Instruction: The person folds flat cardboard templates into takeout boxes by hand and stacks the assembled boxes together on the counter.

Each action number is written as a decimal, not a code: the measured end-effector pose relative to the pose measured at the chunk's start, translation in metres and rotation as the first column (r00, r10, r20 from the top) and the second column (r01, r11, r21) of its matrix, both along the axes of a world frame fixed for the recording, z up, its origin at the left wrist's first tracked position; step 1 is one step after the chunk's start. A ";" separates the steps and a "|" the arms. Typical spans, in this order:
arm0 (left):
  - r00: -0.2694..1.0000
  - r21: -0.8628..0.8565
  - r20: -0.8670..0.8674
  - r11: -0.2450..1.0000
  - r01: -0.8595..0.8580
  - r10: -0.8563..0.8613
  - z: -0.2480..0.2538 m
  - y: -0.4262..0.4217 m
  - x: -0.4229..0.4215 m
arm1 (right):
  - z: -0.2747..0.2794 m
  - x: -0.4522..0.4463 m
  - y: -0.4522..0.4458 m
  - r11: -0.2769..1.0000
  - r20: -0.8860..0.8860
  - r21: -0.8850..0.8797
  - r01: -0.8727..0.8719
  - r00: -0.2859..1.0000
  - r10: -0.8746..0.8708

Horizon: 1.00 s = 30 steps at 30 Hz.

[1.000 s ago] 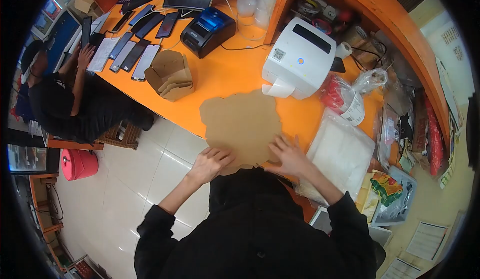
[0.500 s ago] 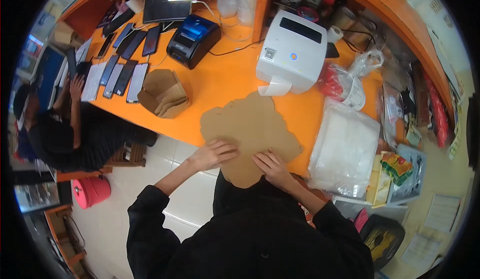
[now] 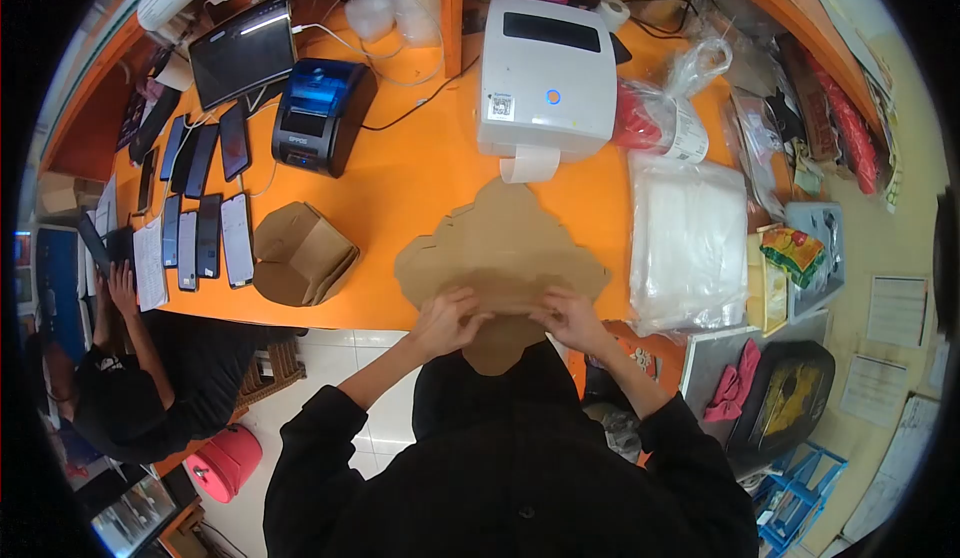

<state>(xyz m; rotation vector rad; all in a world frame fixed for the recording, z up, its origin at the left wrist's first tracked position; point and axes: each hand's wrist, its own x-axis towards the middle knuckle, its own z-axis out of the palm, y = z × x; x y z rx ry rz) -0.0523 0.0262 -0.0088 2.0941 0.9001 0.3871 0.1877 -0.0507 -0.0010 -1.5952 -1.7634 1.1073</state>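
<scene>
A flat, die-cut brown cardboard box blank (image 3: 502, 243) lies on the orange table, its near flap hanging past the front edge. My left hand (image 3: 452, 320) pinches it at the left of the near crease, fingers curled and pressed together. At the right end of the same crease my right hand (image 3: 570, 316) grips the cardboard in a similar pinch. Between the hands the board looks slightly bent along that crease. Left of the blank stands a partly folded cardboard box (image 3: 305, 255).
Behind the blank is a white label printer (image 3: 548, 83) with a label sticking out. A black receipt printer (image 3: 322, 118), several phones (image 3: 208, 236) and a tablet (image 3: 243, 53) are at left. Clear plastic bags (image 3: 688, 243) lie at right. A co-worker (image 3: 125, 388) sits far left.
Both hands have shifted from lying flat on the cardboard to pinching it along the near crease. The camera view has turned, so the table looks more level.
</scene>
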 end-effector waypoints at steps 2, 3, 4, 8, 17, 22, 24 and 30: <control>0.990 -0.120 -0.113 0.988 -0.096 0.082 0.009 0.008 0.011 | -0.026 0.004 0.001 0.993 -0.117 -0.068 0.099 0.987 -0.107; 0.977 -0.174 -0.175 0.973 -0.149 0.118 0.011 0.013 0.014 | -0.031 0.006 0.007 0.978 -0.186 -0.161 0.135 0.969 -0.164; 0.978 -0.190 -0.164 0.969 -0.160 0.129 0.003 0.020 0.016 | -0.034 0.007 0.014 0.954 -0.247 -0.251 0.165 0.942 -0.228; 0.969 -0.278 -0.215 0.943 -0.184 0.126 -0.004 0.038 0.025 | -0.014 0.006 0.034 0.963 -0.032 -0.160 0.217 0.974 -0.224; 0.928 -0.453 -0.366 0.884 -0.119 -0.062 0.003 0.058 0.027 | 0.011 -0.079 0.087 0.904 0.405 0.410 0.120 0.864 -0.298; 0.946 -0.311 -0.320 0.937 -0.160 0.055 -0.011 0.049 0.026 | -0.019 -0.087 0.083 0.892 0.545 0.446 0.076 0.767 -0.338; 0.940 -0.263 -0.327 0.946 -0.192 0.100 -0.021 0.046 0.029 | -0.019 -0.084 0.084 0.912 0.544 0.396 0.109 0.772 -0.329; 0.946 -0.274 -0.276 0.930 -0.245 0.169 -0.015 0.047 0.030 | -0.042 -0.082 0.088 0.924 0.537 0.357 0.138 0.779 -0.324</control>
